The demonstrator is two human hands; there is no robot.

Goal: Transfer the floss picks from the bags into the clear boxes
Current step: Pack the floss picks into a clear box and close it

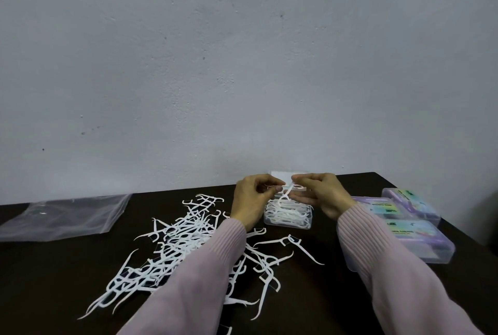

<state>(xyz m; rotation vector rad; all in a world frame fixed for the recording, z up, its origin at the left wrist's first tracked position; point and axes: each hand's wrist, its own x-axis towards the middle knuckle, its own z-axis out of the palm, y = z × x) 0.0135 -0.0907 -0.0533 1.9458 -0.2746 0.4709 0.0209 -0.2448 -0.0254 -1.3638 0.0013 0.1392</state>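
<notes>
Your left hand [250, 197] and right hand [320, 194] both pinch white plastic floss picks [285, 194] above the open clear box [288, 216]. They look light, springy and tangle-prone; grip the handles.

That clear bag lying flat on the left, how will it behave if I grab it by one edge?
The clear bag looks like thin film lying flat and creased on the table, so it would probably go floppy and sag. It looks empty, so likely very light. Its glossy surface suggests it may slip on a push; a pinch should hold better.
</notes>
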